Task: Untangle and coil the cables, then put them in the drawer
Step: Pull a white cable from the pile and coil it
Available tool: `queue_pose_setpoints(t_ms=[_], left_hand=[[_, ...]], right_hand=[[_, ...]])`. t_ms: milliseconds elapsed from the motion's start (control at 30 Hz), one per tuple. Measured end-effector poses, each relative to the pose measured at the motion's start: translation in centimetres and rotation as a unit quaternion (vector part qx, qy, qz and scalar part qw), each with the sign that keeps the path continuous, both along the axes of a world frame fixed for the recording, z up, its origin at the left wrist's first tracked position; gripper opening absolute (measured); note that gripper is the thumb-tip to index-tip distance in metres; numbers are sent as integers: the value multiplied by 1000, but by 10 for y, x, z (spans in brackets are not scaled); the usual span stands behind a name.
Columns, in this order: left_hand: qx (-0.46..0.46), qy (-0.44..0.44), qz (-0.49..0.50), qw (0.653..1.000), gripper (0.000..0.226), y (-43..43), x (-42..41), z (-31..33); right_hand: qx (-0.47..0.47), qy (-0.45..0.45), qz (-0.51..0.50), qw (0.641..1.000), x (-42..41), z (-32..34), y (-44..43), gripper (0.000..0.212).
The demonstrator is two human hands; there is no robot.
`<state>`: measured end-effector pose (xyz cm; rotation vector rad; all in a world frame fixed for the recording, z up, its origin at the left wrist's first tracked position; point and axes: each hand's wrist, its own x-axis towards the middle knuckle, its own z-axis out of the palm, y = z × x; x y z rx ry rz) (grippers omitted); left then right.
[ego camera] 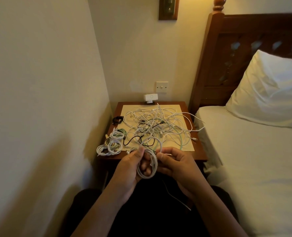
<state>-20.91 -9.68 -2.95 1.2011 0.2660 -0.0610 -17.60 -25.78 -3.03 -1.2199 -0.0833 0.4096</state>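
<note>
At the left edge of the surface (200, 153) lie several finished coils (109, 147), white and pale green, with a small black coil (117, 119) behind them. The work looks partly done, and the step in hand seems to be the coiling of one more cable. The left hand (129, 168), just in front of the surface's near edge, grips a white coil (147, 170) of a few loops, its fingers (139, 152) curled round the top and through the loops. The right hand (175, 165), just beside it, pinches the same cable near the top of the loops, fingers (164, 155) bent and closed on it. A loose tail (176, 200), which seems to belong to it, hangs over the lap. Behind the hands the big tangle (158, 124) covers the middle of the surface, one strand draping towards the bed (244, 159). Next, I judge, the tail must be wound in and the coil laid with the others. No drawer is in view.
</note>
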Motion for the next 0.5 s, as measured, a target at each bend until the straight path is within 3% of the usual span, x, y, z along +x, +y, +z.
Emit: queue_pose_setpoints(t_ms=[67,167,333,433,500], left_hand=[[83,0,21,996,44,-1,-2,-8],[83,-4,5,997,54,-1,-8,-11],[127,-26,-6,992,42,-11,-15,-6],[175,-36,17,984,36,-14,-15,-8],[217,-47,29,975,33,-14,-14,-12]], right_hand=[[3,15,10,1000,-2,-4,1,9],[-15,12,8,1000,-4,-12,0,16],[-46,-10,-26,999,-7,-19,-3,21],[-28,25,-3,999,-10,-20,-1,28],[-17,52,11,998,-11,-23,1,21]])
